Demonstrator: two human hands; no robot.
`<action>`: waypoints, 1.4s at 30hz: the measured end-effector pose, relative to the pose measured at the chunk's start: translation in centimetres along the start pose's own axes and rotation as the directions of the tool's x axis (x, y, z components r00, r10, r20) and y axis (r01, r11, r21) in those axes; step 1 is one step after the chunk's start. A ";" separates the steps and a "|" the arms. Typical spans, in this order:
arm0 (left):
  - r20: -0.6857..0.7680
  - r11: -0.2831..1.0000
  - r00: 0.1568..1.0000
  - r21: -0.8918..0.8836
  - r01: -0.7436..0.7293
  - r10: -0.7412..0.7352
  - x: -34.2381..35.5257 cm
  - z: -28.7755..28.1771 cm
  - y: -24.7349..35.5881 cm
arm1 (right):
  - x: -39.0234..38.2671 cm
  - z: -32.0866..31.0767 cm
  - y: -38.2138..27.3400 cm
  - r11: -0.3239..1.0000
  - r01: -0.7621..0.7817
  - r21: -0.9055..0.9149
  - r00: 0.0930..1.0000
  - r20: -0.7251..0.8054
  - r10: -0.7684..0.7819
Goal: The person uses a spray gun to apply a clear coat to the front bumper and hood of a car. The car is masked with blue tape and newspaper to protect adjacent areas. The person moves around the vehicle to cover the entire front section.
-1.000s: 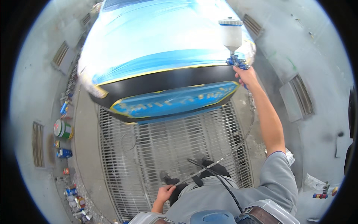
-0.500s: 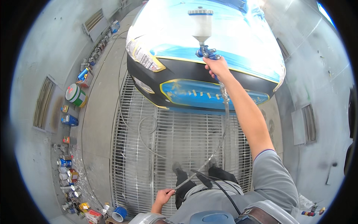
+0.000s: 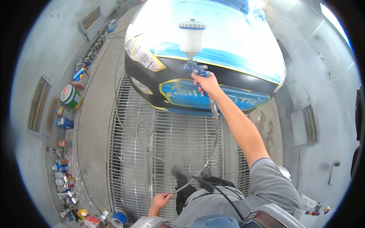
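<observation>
the right hand (image 3: 205,84) is gripping the sprayer (image 3: 195,68) (its pale cup (image 3: 191,41) is sitting on top) on the near side of the black bumper (image 3: 243,81); the left hand (image 3: 162,200), near left, is pinching the hose (image 3: 217,133).

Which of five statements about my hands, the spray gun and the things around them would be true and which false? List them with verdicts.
1. The right hand grips the spray gun. True.
2. The left hand holds nothing. False: it holds the hose.
3. The cup sits below the gun. False: it sits above it.
4. The green bucket stands left of the car. True.
5. Blue film covers the whole bumper. False: part of it shows black.
</observation>
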State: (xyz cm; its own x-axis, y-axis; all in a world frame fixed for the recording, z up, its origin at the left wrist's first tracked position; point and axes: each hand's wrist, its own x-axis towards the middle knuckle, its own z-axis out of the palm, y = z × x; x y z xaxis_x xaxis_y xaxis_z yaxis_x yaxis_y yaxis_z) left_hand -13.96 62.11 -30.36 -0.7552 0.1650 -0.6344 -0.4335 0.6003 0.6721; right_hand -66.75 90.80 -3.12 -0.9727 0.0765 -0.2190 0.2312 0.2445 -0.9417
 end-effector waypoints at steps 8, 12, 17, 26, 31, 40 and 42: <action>0.113 0.970 0.989 0.208 -0.122 0.099 3.6 2.0 3.3 | -6.8 -19.3 8.2 0.993 -0.026 0.113 0.962 -0.266 0.056; 0.181 0.947 0.975 0.266 -0.178 0.132 5.2 4.1 9.2 | -10.2 -29.3 11.1 0.989 -0.010 0.146 0.902 -0.425 0.072; 0.164 0.933 0.967 0.271 -0.236 0.197 6.5 9.6 13.4 | -11.8 -41.7 16.7 0.988 0.072 0.138 0.822 -0.570 0.019; 0.054 0.932 0.983 0.312 -0.183 0.175 7.1 19.1 20.4 | -11.6 -57.7 25.0 0.981 0.152 0.120 0.641 -0.768 -0.006; -0.011 0.956 0.988 0.252 -0.147 0.155 8.3 22.6 21.6 | -9.9 -62.2 32.7 0.978 0.168 0.123 0.455 -0.890 0.034; -0.082 0.978 0.996 0.209 -0.021 0.039 9.1 24.4 16.1 | -7.7 -52.0 42.6 0.902 0.341 0.266 0.553 -0.832 0.036; -0.075 0.971 0.995 0.235 -0.047 0.066 8.8 24.0 14.2 | -8.0 -48.1 42.5 0.912 0.365 0.190 0.598 -0.798 -0.073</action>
State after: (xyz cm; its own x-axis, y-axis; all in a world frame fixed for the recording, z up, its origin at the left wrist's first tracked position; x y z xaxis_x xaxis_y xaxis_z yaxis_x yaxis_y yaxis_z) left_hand -14.95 90.91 -35.56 -0.8173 0.1450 -0.5577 -0.2699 0.7588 0.5928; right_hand -48.21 147.08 -29.07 -0.5837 0.7995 0.1419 -0.1474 0.0675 -0.9868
